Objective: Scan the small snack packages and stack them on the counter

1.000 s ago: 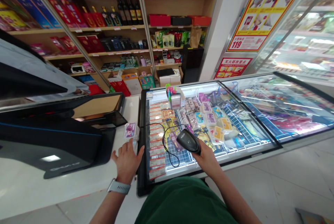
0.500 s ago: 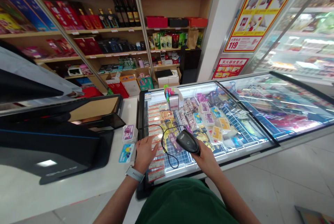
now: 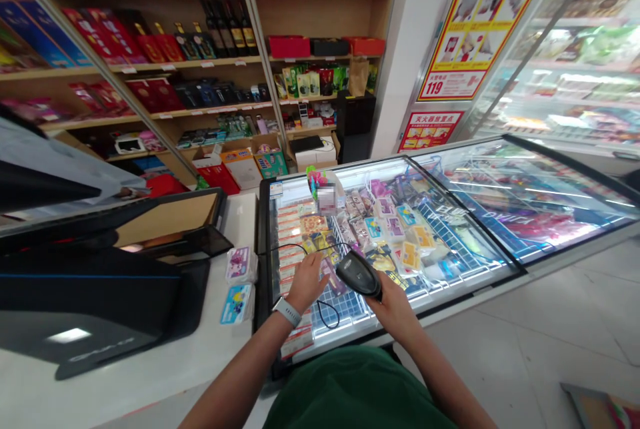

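Note:
A black handheld barcode scanner [image 3: 359,274] is gripped in my right hand [image 3: 393,306], above the glass top of the display freezer. Its thin black cable [image 3: 329,324] loops over the glass and passes behind my left hand [image 3: 307,280]. That hand is open and holds nothing, its fingers reaching across the glass to the left of the scanner. On the white counter [image 3: 200,356], left of the freezer, lie a purple-and-white package [image 3: 241,264] and a blue package [image 3: 236,304]. Neither is touched by my hands.
Frozen packages and wire baskets show through the freezer's glass lid [image 3: 350,329]. A black register machine [image 3: 100,302] stands on the counter at left. Cardboard boxes [image 3: 243,166] sit behind the freezer, below shelves of bottles and gift boxes. A red poster [image 3: 487,22] hangs on the pillar.
My left hand has moved right and slightly up, from beside the blue package to over the freezer glass near the scanner. The scanner stays in my right hand. The view has shifted slightly.

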Available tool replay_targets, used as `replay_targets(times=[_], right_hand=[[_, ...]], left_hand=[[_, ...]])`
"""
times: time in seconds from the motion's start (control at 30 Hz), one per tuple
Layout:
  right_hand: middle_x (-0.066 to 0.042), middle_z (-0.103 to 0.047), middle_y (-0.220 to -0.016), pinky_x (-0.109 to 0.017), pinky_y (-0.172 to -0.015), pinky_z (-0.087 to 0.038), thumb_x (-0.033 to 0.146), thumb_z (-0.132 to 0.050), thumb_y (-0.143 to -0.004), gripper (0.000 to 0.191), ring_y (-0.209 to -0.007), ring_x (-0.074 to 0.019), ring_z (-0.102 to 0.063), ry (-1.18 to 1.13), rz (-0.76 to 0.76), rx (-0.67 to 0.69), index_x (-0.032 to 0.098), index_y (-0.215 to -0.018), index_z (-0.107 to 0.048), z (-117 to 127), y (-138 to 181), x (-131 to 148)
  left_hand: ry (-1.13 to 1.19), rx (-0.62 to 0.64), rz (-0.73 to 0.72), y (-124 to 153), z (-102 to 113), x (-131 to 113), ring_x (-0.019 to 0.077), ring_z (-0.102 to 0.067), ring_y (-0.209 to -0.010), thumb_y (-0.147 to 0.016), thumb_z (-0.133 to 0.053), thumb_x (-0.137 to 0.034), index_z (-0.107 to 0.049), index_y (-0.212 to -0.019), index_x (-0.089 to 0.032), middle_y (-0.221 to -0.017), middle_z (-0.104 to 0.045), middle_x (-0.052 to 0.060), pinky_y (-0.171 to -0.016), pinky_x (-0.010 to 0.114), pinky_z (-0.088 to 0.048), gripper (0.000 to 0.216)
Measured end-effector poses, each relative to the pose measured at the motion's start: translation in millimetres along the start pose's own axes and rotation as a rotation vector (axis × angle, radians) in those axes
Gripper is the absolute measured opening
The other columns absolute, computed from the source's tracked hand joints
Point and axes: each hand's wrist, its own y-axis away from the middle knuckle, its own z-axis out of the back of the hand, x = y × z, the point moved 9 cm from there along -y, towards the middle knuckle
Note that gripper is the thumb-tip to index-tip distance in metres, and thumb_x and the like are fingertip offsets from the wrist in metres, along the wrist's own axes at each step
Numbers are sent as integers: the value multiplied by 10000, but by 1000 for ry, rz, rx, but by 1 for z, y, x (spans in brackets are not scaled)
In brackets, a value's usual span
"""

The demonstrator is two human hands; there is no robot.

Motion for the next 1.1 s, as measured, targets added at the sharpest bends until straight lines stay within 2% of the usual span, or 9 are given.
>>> replay_targets(times=[0.17,0.33,0.47,0.6,0.77,0.87,1.1], right_hand=[[-90,-659,-1006,-354,-820,-482,131,-527,-742,331,-944,-244,-623,-11,-17,-14,176,-1070,-543,1,-1,-3],[-85,-666,-987,-338,-791,-490,132,-531,-735,301,-924,-239,-629,-17,-26,-30,180,-1031,-549,3,-1,-7],[-73,-665,-934,-327,-751,-492,128,-519,-726,262,-870,-232,-631,1,-35,-52,194,-979,-537,7,-1,-8],[-70,-661,-890,-322,-713,-489,144,-511,-729,213,-814,-230,-630,17,-46,-54,196,-934,-531,10,0,-9],[-53,-653,-846,-319,-706,-489,140,-523,-711,219,-793,-225,-629,12,-45,-75,207,-919,-534,13,0,-12],[-54,-656,-862,-321,-712,-491,140,-531,-703,234,-801,-225,-629,1,-56,-77,204,-928,-538,14,-1,-16],[-59,-660,-874,-318,-721,-494,148,-524,-706,244,-816,-226,-634,-13,-70,-98,201,-943,-547,18,-2,-20]], left_hand=[[18,58,-96,-20,-26,-19,255,-387,-1322,-816,-540,-244,-394,-1370,-153,-1401,-453,144,-1086,427,-330,580],[36,131,-130,-40,-43,-40,283,-287,-1396,-885,-447,-259,-357,-1418,-167,-1497,-346,143,-1097,481,-310,548],[86,184,-170,-58,-55,-58,305,-234,-1419,-907,-438,-337,-328,-1450,-197,-1509,-335,132,-1114,505,-276,571],[81,226,-201,-76,-74,-72,309,-218,-1424,-915,-414,-300,-319,-1458,-192,-1518,-318,134,-1114,528,-268,562],[72,219,-204,-96,-98,-85,308,-207,-1425,-920,-359,-207,-360,-1435,-207,-1519,-314,133,-1063,558,-320,515],[85,186,-221,-103,-107,-93,307,-238,-1410,-905,-369,-162,-386,-1416,-184,-1504,-331,158,-1051,523,-335,512],[56,165,-243,-115,-124,-102,294,-184,-1432,-877,-427,-170,-360,-1416,-164,-1519,-286,185,-1089,521,-273,542]])
